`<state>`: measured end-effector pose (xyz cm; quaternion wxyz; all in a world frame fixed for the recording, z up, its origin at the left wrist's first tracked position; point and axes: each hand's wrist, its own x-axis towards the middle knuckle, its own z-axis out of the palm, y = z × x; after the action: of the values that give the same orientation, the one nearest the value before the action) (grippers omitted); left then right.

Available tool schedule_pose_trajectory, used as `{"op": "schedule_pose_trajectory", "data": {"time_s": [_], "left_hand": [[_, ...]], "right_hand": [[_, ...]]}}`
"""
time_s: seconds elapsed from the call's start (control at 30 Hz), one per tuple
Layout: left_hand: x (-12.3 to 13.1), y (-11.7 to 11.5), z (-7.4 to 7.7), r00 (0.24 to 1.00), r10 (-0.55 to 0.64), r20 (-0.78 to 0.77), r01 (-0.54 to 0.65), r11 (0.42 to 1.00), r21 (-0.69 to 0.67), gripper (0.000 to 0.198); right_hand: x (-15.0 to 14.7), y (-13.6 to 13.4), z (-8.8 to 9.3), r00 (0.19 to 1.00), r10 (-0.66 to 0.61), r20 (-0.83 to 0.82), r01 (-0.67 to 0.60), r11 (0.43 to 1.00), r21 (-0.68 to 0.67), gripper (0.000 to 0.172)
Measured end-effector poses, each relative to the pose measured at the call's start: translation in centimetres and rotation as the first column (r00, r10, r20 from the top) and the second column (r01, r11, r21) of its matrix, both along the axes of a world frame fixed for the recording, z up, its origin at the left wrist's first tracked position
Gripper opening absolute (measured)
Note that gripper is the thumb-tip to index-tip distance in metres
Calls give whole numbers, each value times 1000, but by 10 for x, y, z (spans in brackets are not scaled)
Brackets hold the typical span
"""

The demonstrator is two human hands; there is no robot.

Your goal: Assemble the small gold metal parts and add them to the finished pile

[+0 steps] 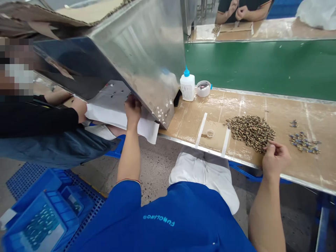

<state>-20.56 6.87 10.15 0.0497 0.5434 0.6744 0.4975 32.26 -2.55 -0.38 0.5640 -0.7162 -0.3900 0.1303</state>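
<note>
My left hand (pixel 133 109) reaches out to the left and grips the lower edge of a tilted metal hopper (pixel 141 52), just above white paper sheets (pixel 120 120). My right hand (pixel 274 155) rests at the near edge of the cardboard-covered bench (pixel 262 105), fingers pinched at the rim of a heap of small brown-and-white parts (pixel 250 130). What the fingers pinch is too small to make out. A small ring-shaped piece (pixel 210 133) lies between two white strips (pixel 201 130) on the bench.
A white glue bottle with a blue cap (pixel 187 85) and a small white cup (pixel 203 88) stand by the green wall. Bluish parts (pixel 303 141) lie at right. A co-worker's hand (pixel 78 108) holds the paper at left. Blue crates (pixel 44 213) sit on the floor. Another person's hands (pixel 237 12) work beyond.
</note>
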Motion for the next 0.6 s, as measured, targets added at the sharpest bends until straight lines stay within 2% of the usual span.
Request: {"op": "schedule_pose_trajectory", "data": {"time_s": [0.03, 0.1, 0.2, 0.27, 0.33, 0.37, 0.43, 0.5, 0.6], "left_hand": [[4, -19, -1, 995, 17, 96, -18, 1000, 16, 19], [19, -65, -4, 968, -33, 249, 32, 999, 9, 22], [56, -127, -15, 865, -222, 451, 265, 963, -36, 28], [84, -147, -27, 784, -335, 523, 454, 884, -114, 30], [109, -145, -39, 755, -410, 512, 585, 775, -241, 31], [119, -137, -45, 759, -442, 478, 611, 736, -292, 30], [136, -111, -55, 792, -503, 345, 607, 706, -364, 26], [147, -81, -61, 805, -560, 194, 586, 700, -408, 20], [158, -45, -65, 767, -635, 87, 589, 644, -488, 16]], "right_hand": [[0, 0, 1, 1000, -12, -5, 12, 1000, 3, 31], [-1, 1, 1, 999, -42, -7, 42, 999, 8, 30], [-2, 5, 0, 997, -79, 12, 80, 997, -18, 28], [-2, 8, 0, 995, -96, 18, 97, 995, -40, 28], [-3, 9, 0, 993, -118, 10, 118, 992, -44, 28], [-4, 9, 0, 992, -126, 6, 126, 991, -43, 29], [-5, 8, 1, 990, -138, 3, 138, 989, -43, 30], [-6, 6, 3, 989, -145, 3, 145, 988, -52, 31], [-7, 3, 5, 988, -155, -7, 154, 986, -63, 32]]}}
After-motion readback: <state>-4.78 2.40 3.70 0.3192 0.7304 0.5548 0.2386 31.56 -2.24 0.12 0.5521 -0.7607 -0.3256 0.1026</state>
